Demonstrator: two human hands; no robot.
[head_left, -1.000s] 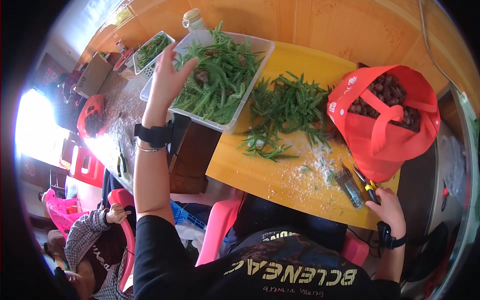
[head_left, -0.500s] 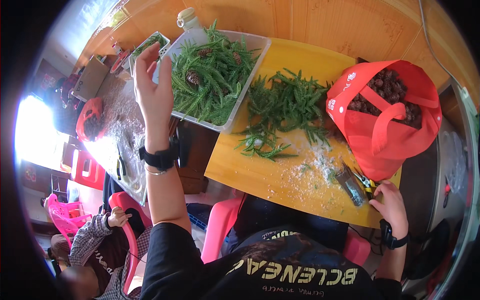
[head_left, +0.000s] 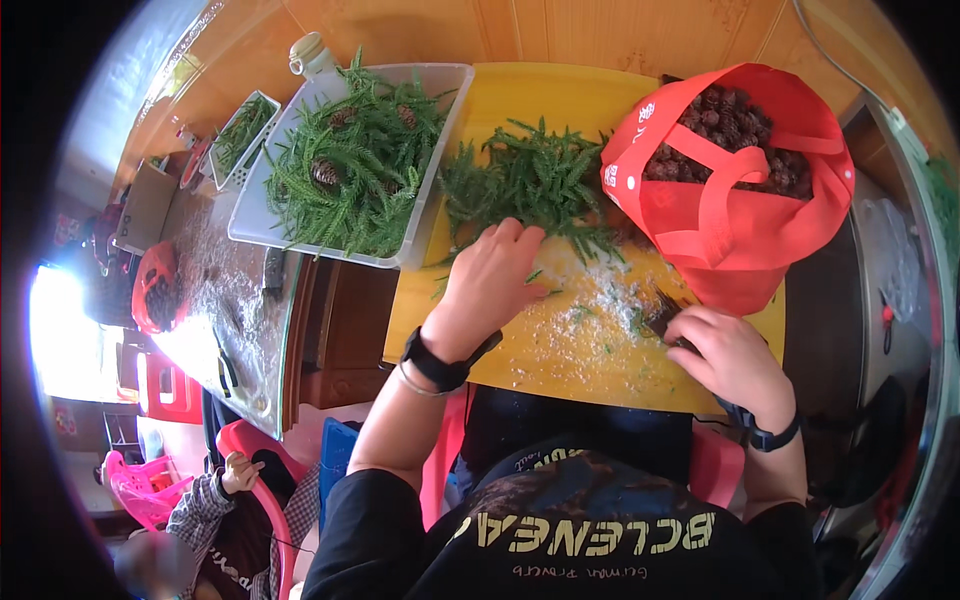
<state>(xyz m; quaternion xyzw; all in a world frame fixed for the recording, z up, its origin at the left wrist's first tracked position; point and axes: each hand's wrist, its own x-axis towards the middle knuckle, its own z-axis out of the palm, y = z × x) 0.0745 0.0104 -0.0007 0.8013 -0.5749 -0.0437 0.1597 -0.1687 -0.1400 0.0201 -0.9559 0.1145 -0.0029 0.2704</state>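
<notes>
My left hand (head_left: pixel 485 290) has come over the near edge of a pile of green artificial pine sprigs (head_left: pixel 540 185), thumb and fingers apart, with sprig tips beside them. My right hand (head_left: pixel 728 358) is low at the table's right side, its fingers curled beside a dark, thin bundle (head_left: pixel 662 312). Whatever lies under those fingers is mostly covered; the yellow-handled pliers cannot be made out. White flakes (head_left: pixel 610 300) are scattered between the hands. Behind the right hand stands a red cloth bag (head_left: pixel 715 255) filled with brown pine cones (head_left: pixel 720 125).
A clear plastic bin (head_left: pixel 415 225) at the left holds sprigs with several pine cones. Beyond it are a lidded bottle (head_left: pixel 310 55) and a small white basket (head_left: pixel 222 165). A glass-topped table (head_left: pixel 255 350) stands left. Another person (head_left: pixel 230 510) sits by a pink chair at lower left.
My left hand has come down and right from beside the bin to the sprig pile. My right hand has moved up and left, over where the pliers and dark bundle lay. The view has shifted.
</notes>
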